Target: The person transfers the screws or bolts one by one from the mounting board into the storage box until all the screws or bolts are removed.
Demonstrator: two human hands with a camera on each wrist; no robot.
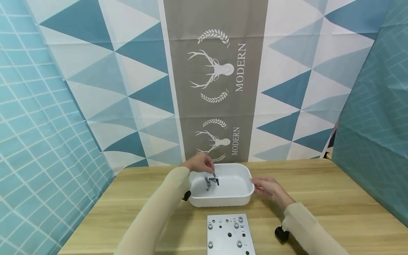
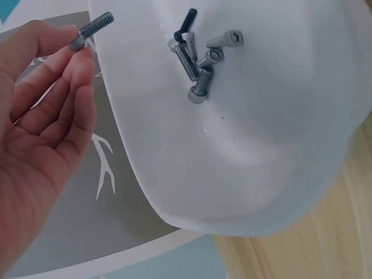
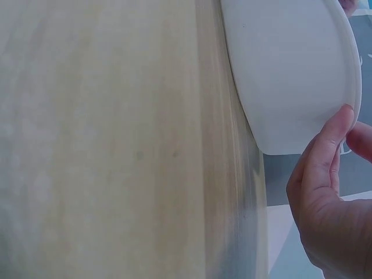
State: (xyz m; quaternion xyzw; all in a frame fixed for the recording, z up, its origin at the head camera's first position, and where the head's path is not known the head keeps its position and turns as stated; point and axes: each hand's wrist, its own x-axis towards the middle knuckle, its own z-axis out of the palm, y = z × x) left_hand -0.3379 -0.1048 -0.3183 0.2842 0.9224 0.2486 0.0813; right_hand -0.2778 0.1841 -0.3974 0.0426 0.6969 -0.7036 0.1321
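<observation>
My left hand pinches a grey threaded socket head screw by its head, between thumb and fingertips, above the far left part of a white plastic basin. Inside the basin, several socket head screws lie in a loose heap, one of them a black screw. At the basin's right end, my right hand grips the rim, fingers along the outer wall and thumb at the edge. In the right wrist view the basin's side hides what lies within.
In front of the basin a silver metal plate with holes lies on the wooden table; several screws are seated in it. A patterned cloth backdrop hangs right behind the table's far edge.
</observation>
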